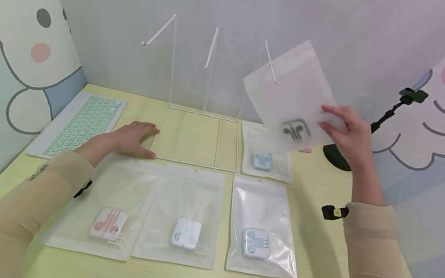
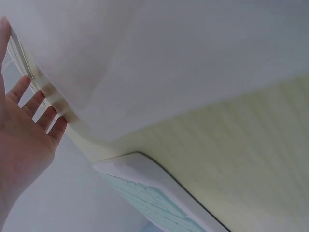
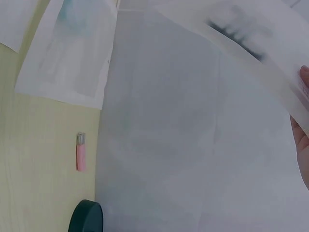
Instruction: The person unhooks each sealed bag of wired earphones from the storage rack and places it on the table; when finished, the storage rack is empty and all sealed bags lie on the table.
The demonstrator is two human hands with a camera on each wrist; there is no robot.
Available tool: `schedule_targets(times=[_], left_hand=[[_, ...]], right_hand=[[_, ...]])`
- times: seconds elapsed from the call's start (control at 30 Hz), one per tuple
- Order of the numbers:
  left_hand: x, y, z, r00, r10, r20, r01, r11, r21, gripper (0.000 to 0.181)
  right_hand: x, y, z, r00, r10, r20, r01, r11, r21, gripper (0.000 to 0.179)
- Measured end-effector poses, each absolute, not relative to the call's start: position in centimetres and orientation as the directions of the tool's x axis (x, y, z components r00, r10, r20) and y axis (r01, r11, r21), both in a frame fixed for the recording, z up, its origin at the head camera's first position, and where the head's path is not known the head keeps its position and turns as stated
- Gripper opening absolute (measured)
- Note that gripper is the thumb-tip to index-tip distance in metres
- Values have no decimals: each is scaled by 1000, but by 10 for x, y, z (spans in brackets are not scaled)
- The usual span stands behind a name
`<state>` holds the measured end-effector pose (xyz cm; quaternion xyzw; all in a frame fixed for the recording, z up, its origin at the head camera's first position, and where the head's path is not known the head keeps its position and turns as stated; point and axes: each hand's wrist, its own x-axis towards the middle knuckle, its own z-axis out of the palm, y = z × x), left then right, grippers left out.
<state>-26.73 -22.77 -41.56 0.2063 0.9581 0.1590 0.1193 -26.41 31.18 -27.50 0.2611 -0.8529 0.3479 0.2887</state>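
Observation:
My right hand (image 1: 347,130) pinches the side of a frosted zip bag (image 1: 295,80) with black earphones in a case inside, raised and tilted above the table. The right prong of a white wire rack (image 1: 195,165) overlaps this bag; whether it passes through the bag's hole I cannot tell. In the right wrist view the lifted bag (image 3: 246,29) shows at the top right. My left hand (image 1: 133,138) rests at the left end of the rack's base, fingers spread and touching the wire; the left wrist view shows its fingers (image 2: 34,104) fairly straight.
In front of the rack lie bags with pink earphones (image 1: 110,224), pale blue-white earphones (image 1: 186,233) and blue earphones (image 1: 255,243). Another blue-earphone bag (image 1: 262,161) lies right of the base. A keyboard (image 1: 83,126), pink USB stick (image 3: 81,152) and black stand (image 1: 337,157) are nearby.

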Motion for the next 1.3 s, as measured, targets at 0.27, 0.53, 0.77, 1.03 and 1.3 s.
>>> schedule_targets(times=[0.27,0.53,0.77,1.03,1.3], left_hand=[[-267,-228,-415,-886,436,-160,360,862,357,86],[-266,-227,-415,-885,439,-155,365,861,353,85],[-264,-225,-411,-884,436,-170,357,863,357,85],[-264,-226,-412,-886,433,-166,353,862,363,85],[-265,-227,-413,-889,426,-165,346,865,364,86]], right_hand=[[-245,307,-264,-665,-279,693,-689,588,-424,38],[-228,307,-256,-652,-281,704,-706,563,-429,40],[-231,320,-260,-635,-291,716,-733,518,-440,37],[-232,332,-266,-600,-313,736,-774,461,-435,35],[-222,331,-262,-600,-307,738,-784,409,-467,30]])
